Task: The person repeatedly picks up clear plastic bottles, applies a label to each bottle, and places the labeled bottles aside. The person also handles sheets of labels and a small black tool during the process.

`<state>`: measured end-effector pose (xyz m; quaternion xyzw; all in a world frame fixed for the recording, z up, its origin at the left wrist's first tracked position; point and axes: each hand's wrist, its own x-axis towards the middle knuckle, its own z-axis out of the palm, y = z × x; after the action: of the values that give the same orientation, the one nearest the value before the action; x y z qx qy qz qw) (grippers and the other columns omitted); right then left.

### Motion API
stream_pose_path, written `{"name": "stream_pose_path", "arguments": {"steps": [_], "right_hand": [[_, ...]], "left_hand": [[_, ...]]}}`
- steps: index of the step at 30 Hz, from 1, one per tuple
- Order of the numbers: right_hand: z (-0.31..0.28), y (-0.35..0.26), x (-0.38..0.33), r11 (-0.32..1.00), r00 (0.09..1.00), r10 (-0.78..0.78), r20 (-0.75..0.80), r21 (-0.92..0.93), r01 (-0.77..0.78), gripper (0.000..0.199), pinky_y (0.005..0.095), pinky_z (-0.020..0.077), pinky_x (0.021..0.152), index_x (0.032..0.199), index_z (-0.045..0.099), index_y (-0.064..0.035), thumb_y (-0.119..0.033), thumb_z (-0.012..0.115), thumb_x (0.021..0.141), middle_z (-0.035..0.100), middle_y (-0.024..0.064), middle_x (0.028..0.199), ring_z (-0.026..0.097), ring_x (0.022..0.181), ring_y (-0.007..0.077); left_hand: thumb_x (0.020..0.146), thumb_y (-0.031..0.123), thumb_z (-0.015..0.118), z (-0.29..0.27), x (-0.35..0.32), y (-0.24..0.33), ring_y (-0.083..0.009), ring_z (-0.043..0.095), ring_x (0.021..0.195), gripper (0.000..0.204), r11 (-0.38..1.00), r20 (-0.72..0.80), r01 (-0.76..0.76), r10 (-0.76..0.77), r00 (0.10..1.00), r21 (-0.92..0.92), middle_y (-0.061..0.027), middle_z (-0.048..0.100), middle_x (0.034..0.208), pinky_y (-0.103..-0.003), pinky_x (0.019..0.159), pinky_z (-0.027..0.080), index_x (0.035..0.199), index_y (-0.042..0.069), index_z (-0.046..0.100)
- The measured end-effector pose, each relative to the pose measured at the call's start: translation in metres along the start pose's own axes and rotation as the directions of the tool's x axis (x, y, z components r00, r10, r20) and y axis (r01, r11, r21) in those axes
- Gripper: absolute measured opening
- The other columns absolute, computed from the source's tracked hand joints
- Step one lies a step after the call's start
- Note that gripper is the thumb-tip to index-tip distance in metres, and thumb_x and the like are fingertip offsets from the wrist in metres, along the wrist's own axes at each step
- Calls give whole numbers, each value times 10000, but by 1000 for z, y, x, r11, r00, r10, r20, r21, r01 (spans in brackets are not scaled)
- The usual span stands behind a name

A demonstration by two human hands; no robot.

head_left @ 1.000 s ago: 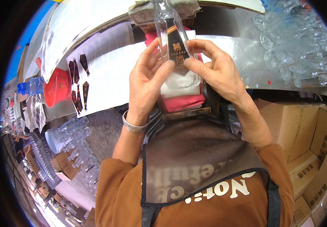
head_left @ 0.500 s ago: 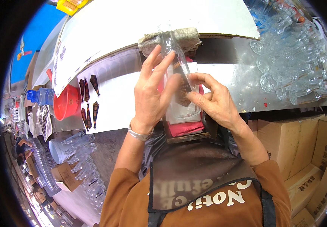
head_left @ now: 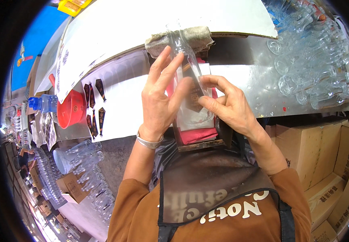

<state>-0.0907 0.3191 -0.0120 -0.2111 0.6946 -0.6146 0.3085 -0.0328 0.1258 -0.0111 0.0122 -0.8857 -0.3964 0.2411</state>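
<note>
Thumb and forefinger of the right hand [head_left: 231, 107] meet the right side of a clear glass bottle [head_left: 189, 60] bearing a dark pointed label [head_left: 194, 101]; whether they grip it, I cannot tell. The left hand [head_left: 158, 99] stands unclosed, fingers spread, at its left side. Its neck lies over a folded beige cloth [head_left: 155, 45], its base near a folded red-pink cloth [head_left: 198, 136]. Leftward, dark tie-shaped labels [head_left: 99, 86] lie on a white sheet [head_left: 122, 92].

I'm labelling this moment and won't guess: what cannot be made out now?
Head view:
Whether the left hand touches the clear bottle: blurred thumb.
Part of the dark label: behind that thumb.
Yellow tray: cut by the top edge.
Heaped bottles, right: overlap hides their number.
</note>
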Motion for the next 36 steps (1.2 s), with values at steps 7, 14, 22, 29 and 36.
{"name": "stream_pose_path", "arguments": {"steps": [7, 14, 22, 29, 36], "right_hand": [[-55, 59, 37, 752, 905, 265, -332, 659, 22, 353, 244, 528, 655, 1212, 614, 14, -288, 583, 1033, 680, 115, 1103, 630, 768, 111], [-25, -23, 73, 887, 874, -460, -155, -121, 445, 277, 286, 531, 823, 1150, 660, 13, -128, 652, 912, 706, 95, 1077, 673, 960, 156], [-28, -48, 99, 792, 847, -531, -17, -365, 489, 269, 252, 539, 844, 1201, 676, -30, -76, 646, 938, 698, 37, 1022, 638, 931, 93], [-21, -51, 102, 719, 805, -593, -10, -456, 524, 274, 266, 543, 847, 1193, 670, -14, -56, 639, 924, 702, 64, 1056, 655, 940, 124], [-15, -40, 102, 610, 683, -728, -63, -514, 603, 268, 281, 539, 857, 1184, 671, -23, -64, 649, 920, 703, 63, 1044, 658, 952, 129]], "left_hand": [[856, 113, 758, 1, 1, 0, -358, 557, 1303, 603, 998, 6, 41, -41, 999, -38, -211, 519, 1462, -413, 1051, 482, 1422, 63, 555], [846, 94, 767, 6, -2, -3, -311, 560, 1302, 801, 975, -18, 127, -132, 991, -182, -217, 523, 1455, -385, 1039, 495, 1532, 8, 362], [868, 70, 753, 4, -3, -2, -299, 528, 1325, 825, 966, -6, 121, -126, 992, -227, -207, 491, 1488, -417, 1039, 506, 1559, 14, 306], [821, 61, 784, 7, -3, -3, -308, 573, 1286, 871, 972, -35, 118, -128, 991, -205, -211, 514, 1471, -387, 1005, 524, 1548, -9, 311], [841, 70, 779, 7, -4, -3, -299, 558, 1300, 851, 965, -24, 142, -150, 988, -219, -219, 509, 1467, -394, 1031, 508, 1548, -8, 312]]}}
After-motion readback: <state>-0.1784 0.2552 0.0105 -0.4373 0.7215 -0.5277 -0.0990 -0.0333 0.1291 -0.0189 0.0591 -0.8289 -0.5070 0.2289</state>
